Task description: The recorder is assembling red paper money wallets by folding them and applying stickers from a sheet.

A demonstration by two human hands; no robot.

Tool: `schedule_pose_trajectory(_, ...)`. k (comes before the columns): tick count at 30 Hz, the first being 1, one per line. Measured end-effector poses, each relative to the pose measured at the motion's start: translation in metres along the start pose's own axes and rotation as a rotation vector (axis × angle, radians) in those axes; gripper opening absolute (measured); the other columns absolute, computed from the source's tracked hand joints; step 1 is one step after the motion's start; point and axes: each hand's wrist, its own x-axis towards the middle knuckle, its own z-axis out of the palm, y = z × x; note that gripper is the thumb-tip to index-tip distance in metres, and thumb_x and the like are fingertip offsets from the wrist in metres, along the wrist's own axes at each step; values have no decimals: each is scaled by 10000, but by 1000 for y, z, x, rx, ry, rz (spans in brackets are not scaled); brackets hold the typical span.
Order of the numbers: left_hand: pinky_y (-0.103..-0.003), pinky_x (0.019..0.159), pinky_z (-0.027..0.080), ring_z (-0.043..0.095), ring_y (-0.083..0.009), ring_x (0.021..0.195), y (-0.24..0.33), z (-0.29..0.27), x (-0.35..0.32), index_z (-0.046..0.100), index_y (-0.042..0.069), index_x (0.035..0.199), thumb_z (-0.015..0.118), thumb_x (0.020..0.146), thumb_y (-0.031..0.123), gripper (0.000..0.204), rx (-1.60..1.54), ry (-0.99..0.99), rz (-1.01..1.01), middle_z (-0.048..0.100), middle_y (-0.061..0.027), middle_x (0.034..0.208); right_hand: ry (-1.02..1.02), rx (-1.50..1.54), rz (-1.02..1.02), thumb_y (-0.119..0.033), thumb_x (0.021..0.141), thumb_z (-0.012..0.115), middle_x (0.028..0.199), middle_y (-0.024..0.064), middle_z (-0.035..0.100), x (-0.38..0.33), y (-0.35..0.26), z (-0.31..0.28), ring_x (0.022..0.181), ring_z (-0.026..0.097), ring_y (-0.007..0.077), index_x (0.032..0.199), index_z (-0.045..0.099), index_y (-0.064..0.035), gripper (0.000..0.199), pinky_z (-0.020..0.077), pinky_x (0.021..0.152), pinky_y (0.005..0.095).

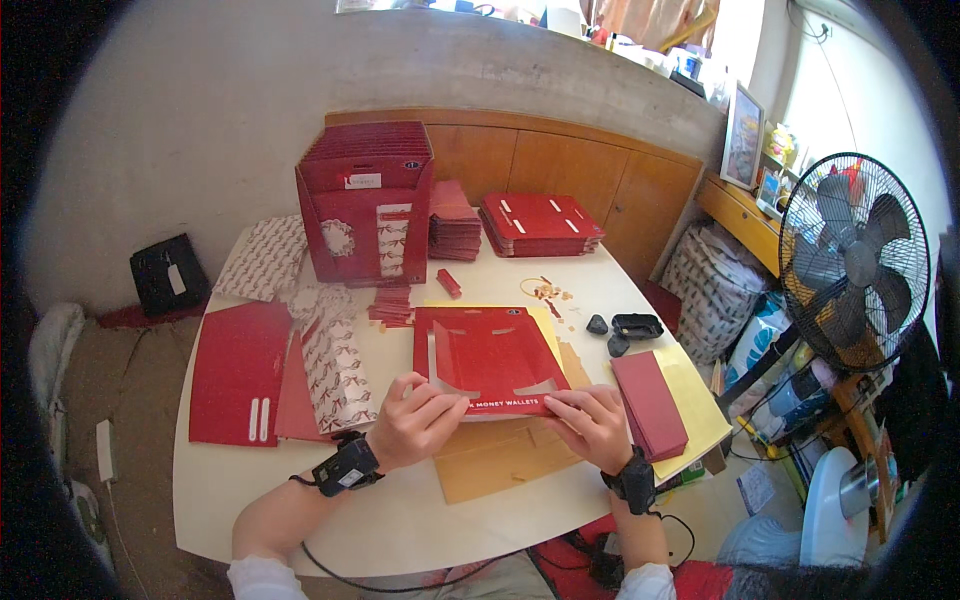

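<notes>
A red printed cardboard backing card (pixel 485 355) with white-edged cut-outs lies before me, its near edge lifted slightly. My left hand (pixel 412 425) pinches its near left corner with curled fingers. Thumb and fingers of my right hand (pixel 592 422) grip the near right corner. Under the card are a brown paper sheet (pixel 505 470) and a yellow sheet. To the right lies a pile of plain dark-pink envelopes (pixel 648 405). Left of my left hand are patterned white envelopes (pixel 335 385) with red bow prints and another red card (pixel 238 375).
Toward the back stand a box of red cards (pixel 365 210), stacked envelopes (pixel 453 225) and a stack of folded red cards (pixel 540 222). Rubber bands (pixel 545 290) and a small black case (pixel 637 326) lie at right. A black fan (pixel 858 262) stands beyond the table's right edge.
</notes>
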Motion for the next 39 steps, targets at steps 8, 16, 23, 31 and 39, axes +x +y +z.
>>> schedule_pose_trajectory(8,-382,833,419,569,-142,727,0,0,-2,700,48,915,715,665,51,251,-28,-7,30,646,7,847,-15,-6,-36,-137,740,726,984,14,666,-2,3,3,864,610,192,1029,681,-90,296,468,782,340)
schedule_pose_trajectory(16,-385,856,418,581,-134,752,1,-1,2,694,59,920,732,702,80,222,-53,-22,33,637,12,876,33,-36,-46,-62,726,690,913,20,666,-5,1,2,811,613,189,977,681,-73,252,467,736,338)
schedule_pose_trajectory(23,-413,894,410,592,-143,785,-3,-4,3,697,68,944,771,696,123,264,-131,2,-65,645,4,897,136,-140,-53,-40,706,670,896,20,670,-6,0,-4,782,608,189,954,682,-65,249,456,706,334)
schedule_pose_trajectory(31,-410,891,409,598,-147,784,-9,-4,0,703,64,919,765,703,105,229,-99,7,-54,659,9,887,105,-108,-40,-32,699,686,912,20,675,-4,5,-4,807,611,192,964,689,-69,267,458,723,333)
schedule_pose_trajectory(39,-399,884,413,611,-154,791,-14,-7,3,699,61,933,760,716,101,230,-152,23,-99,680,-4,890,54,-138,7,-7,721,671,949,23,691,-5,8,-8,832,625,191,964,693,-61,249,466,733,334)
